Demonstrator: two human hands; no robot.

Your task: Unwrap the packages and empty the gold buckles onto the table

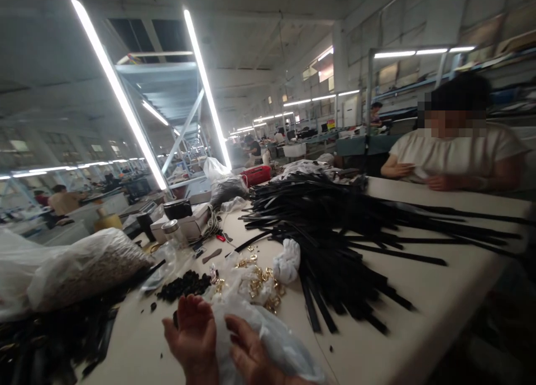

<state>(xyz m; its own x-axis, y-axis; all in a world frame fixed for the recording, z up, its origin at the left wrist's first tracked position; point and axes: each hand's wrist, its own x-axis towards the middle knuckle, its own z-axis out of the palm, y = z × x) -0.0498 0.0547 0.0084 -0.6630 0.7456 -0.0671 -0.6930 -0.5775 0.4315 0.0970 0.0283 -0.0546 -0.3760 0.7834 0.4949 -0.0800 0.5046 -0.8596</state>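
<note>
My left hand [195, 336] is turned palm up, its fingers slightly curled and the thumb apart. A small dark piece shows at the gap by its thumb; I cannot tell whether it touches the hand. Beside it, my right hand [250, 349] has its fingers stretched out and apart over a clear plastic bag [280, 335]. Just beyond the left hand lies a heap of small black pieces [186, 286]. Gold metal buckles [263, 284] are scattered on plastic past the right hand. Next to them sits a crumpled white bundle [287, 260].
Long black straps [335, 223] spread across the table [435, 296]. At left stand a filled plastic sack [90, 268] and dark strips [54, 340]. A glass jar [173, 234] and a white box [184, 223] stand farther back. Another person [456, 156] sits across at right.
</note>
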